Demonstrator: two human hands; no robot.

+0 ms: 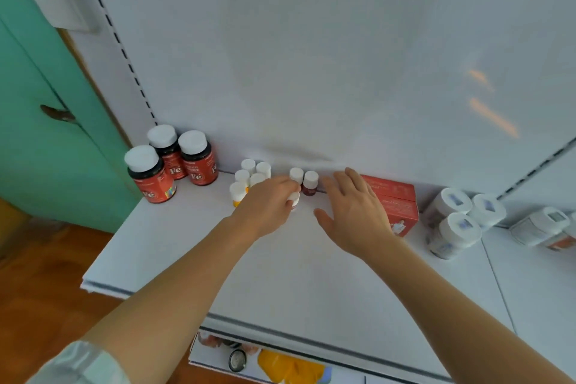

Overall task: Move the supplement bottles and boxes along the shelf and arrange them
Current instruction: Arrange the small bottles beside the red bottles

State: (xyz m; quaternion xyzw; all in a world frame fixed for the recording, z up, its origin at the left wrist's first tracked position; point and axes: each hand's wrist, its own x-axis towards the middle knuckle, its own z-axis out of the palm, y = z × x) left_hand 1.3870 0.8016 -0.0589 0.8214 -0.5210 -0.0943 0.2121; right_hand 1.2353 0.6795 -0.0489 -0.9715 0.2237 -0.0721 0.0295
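Observation:
On the white shelf (280, 274), my left hand (268, 206) grips a small white-capped bottle (294, 198) just in front of two more small bottles, one white-capped (296, 174) and one with a dark red body (310, 184). A cluster of several small white-capped bottles (251, 176) stands to the left of my left hand. My right hand (352, 212) hovers open, fingers spread, beside the dark red bottle and in front of two red boxes (397, 201). Three large red "Fe" bottles (174, 162) stand at the shelf's far left.
Three white tubs (458, 221) stand right of the red boxes, and another tub (542, 226) lies on its side on the adjoining shelf. A white back panel rises behind everything. A green door (40, 134) is at the left. A lower shelf holds boxes (280, 365).

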